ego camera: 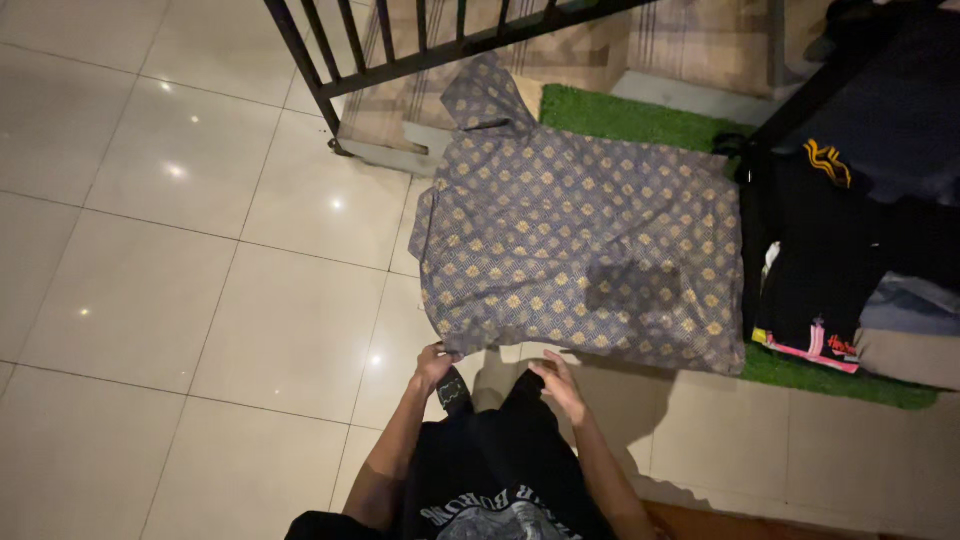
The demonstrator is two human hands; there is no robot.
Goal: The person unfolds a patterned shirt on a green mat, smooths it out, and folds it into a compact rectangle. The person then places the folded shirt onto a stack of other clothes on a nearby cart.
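The patterned shirt lies spread flat across the floor tiles and green mat, its near corner pinched by the left hand, while the right hand hovers open just short of its hem.

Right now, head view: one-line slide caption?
Left hand grips patterned shirt corner on tiled floor; right hand open nearby.

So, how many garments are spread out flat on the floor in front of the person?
1: the patterned shirt, its near corner at the left hand. Dark clothes lie piled to its right; more may be hidden there.
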